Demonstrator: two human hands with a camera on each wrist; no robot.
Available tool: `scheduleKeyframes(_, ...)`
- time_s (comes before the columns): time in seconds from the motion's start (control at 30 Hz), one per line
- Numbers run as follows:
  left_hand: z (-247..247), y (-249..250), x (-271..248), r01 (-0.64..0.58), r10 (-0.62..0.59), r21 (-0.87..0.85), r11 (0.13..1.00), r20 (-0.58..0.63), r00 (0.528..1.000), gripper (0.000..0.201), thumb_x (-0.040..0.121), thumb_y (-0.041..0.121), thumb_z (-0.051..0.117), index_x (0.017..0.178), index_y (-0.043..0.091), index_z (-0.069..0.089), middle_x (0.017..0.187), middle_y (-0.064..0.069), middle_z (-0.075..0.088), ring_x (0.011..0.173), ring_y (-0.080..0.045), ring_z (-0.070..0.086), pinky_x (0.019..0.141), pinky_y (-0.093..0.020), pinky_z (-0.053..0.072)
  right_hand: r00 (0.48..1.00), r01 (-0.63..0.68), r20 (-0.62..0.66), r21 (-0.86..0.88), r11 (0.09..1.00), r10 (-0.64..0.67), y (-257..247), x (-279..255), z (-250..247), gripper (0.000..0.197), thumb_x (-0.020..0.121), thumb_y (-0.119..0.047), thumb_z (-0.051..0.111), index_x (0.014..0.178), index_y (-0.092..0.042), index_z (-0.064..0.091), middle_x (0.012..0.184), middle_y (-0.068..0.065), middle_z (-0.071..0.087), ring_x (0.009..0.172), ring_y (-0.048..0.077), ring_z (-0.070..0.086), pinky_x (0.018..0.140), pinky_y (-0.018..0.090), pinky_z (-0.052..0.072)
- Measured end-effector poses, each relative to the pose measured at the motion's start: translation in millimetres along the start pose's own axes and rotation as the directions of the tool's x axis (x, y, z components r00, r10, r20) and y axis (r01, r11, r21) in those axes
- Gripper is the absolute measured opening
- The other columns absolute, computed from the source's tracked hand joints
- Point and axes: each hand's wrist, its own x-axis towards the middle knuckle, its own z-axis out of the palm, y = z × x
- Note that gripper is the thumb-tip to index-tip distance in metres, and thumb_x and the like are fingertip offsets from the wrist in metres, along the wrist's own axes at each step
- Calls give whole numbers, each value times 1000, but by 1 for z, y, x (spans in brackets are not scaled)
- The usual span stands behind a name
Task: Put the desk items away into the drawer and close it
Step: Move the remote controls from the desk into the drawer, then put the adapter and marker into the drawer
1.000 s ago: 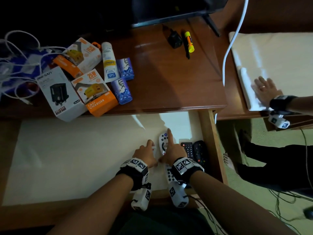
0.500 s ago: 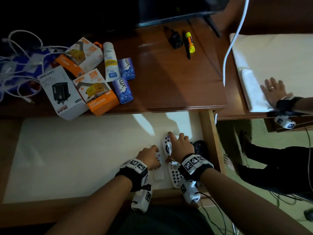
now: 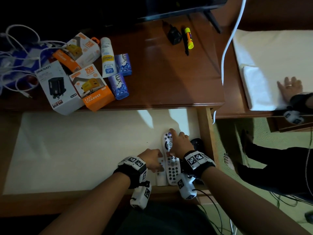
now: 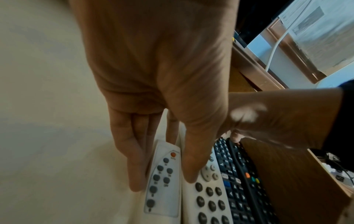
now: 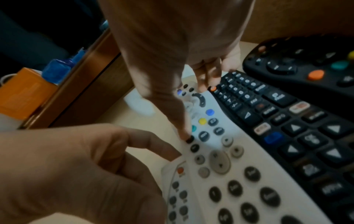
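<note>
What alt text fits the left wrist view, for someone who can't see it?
The left hand pinches a small white remote by its long edges on the drawer's pale floor. Beside it lie a larger white remote and two black remotes, the last against the wooden drawer wall. The right hand reaches in from the right, a fingertip at their far ends.

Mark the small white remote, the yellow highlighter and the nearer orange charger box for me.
small white remote point(image 4: 162, 189): left wrist view, on its button panel.
yellow highlighter point(image 3: 189, 38): head view, mid-barrel.
nearer orange charger box point(image 3: 92, 87): head view, on its top face.
</note>
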Motion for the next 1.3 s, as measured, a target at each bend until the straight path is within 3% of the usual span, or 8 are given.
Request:
scheduleKeyframes(0.2,-11,-1,-6,33,-29,66,997,-60,998,68,82,40,70,139,20,39,120,-8,61,86,-19,67,81,-31,54,995,17,95,100,995,-27,4,3,-23,72,79,-28,71,137,-14,31,122,14,59,108,31,59,84,34,49)
scheduleKeyframes(0.3,-37,4,-13,-1,4,12,1000,-229,973,58,81,44,68,132,25,47,118,-6,63,99,-21,63,88,-32,51,994,73,80,97,993,-81,0,0,-49,37,83,-35,67,109,-10,58,108,8,63,100,25,59,75,29,48)
scheduleKeyframes(0.4,-75,25,-25,-149,96,-97,984,-419,903,34,82,37,68,113,26,60,94,5,67,89,-16,64,76,-26,49,987,159,-22,193,968,-158,-6,1,-88,28,85,-37,67,70,-16,55,72,-2,55,75,20,54,58,26,36)
scheduleKeyframes(0.57,-144,68,-34,-325,239,-20,945,-637,733,15,85,31,68,99,27,67,82,11,64,78,-5,60,70,-22,45,898,335,-397,333,881,-191,-15,13,-162,26,83,-25,70,66,-9,60,58,0,55,60,15,51,54,26,34)
scheduleKeyframes(0.8,-223,114,3,-360,315,105,927,-739,595,20,85,25,66,104,22,63,99,5,61,94,-13,60,85,-30,50,793,281,-608,414,866,33,-27,77,-234,8,83,-19,64,88,-13,62,93,9,63,93,29,60,72,27,40)
scheduleKeyframes(1.0,-260,142,41,-254,327,213,944,-727,604,43,85,27,64,126,25,49,131,3,40,119,-19,46,95,-39,45,809,152,-587,235,960,15,-36,120,-256,51,83,-23,54,133,-26,44,135,7,36,121,31,33,98,39,35)
scheduleKeyframes(1.1,-272,155,54,-212,351,280,936,-725,592,56,85,24,63,136,27,41,145,3,28,128,-26,35,99,-42,41,856,116,-514,105,988,-46,-38,134,-263,54,84,-22,49,135,-39,41,154,0,17,133,32,22,108,47,31)
scheduleKeyframes(1.3,-295,178,77,-191,438,409,892,-685,582,71,84,18,61,145,31,28,159,5,2,141,-30,11,109,-40,29,854,120,-508,-17,993,-112,-38,148,-266,50,91,-23,45,140,-33,42,158,2,12,137,34,19,109,50,28)
